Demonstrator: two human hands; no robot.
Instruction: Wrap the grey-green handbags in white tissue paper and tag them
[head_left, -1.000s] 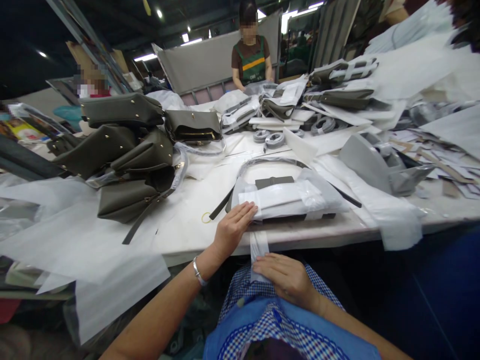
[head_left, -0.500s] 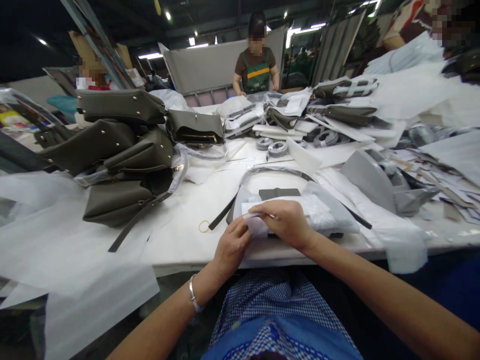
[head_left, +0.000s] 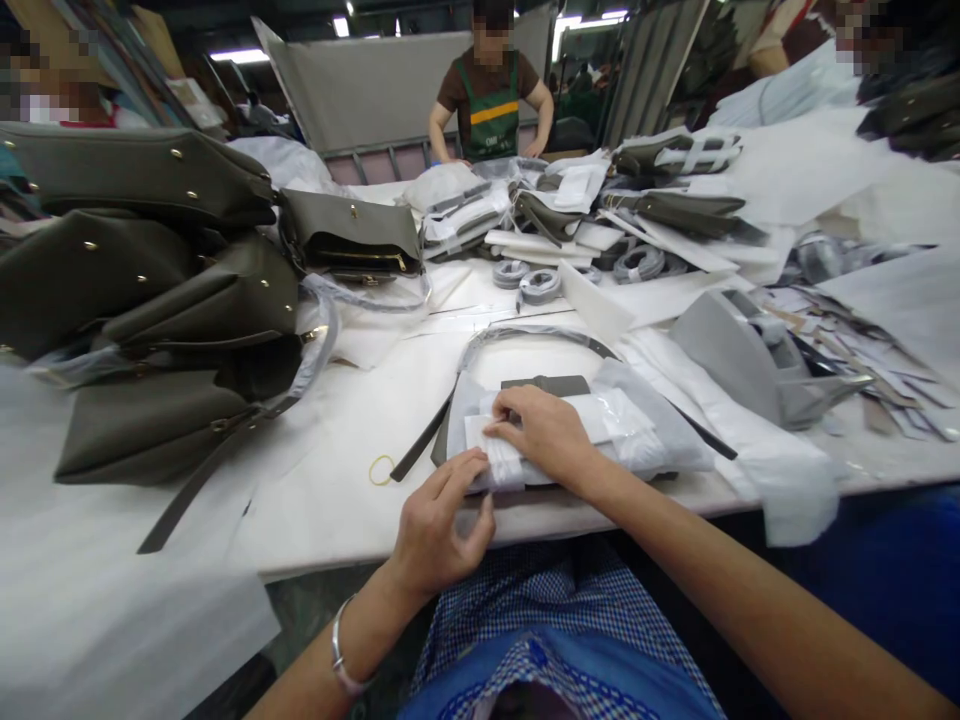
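A dark handbag [head_left: 546,384] lies on the table before me, partly covered by white wrapping [head_left: 600,418] and clear plastic. Its strap [head_left: 525,335], sleeved in plastic, arches behind it. My right hand [head_left: 546,432] rests on top with fingers curled, thumb and fingertips closed on the wrapping near its left end. At the near left edge of the bundle is my left hand [head_left: 442,518], thumb and fingers apart, fingertips touching the wrapping. Nothing shows between its fingers.
Several dark handbags [head_left: 150,415] are piled at left. A yellow rubber band [head_left: 381,470] lies beside the bundle. Coiled straps [head_left: 538,288], a grey tape dispenser [head_left: 739,350] and scattered paper pieces [head_left: 847,355] are beyond and right. A co-worker [head_left: 491,100] stands across the table.
My left hand has let go of the wrapping's edge, opening and moving left and down. My right hand has come down flatter onto the wrapping. The view has shifted slightly.
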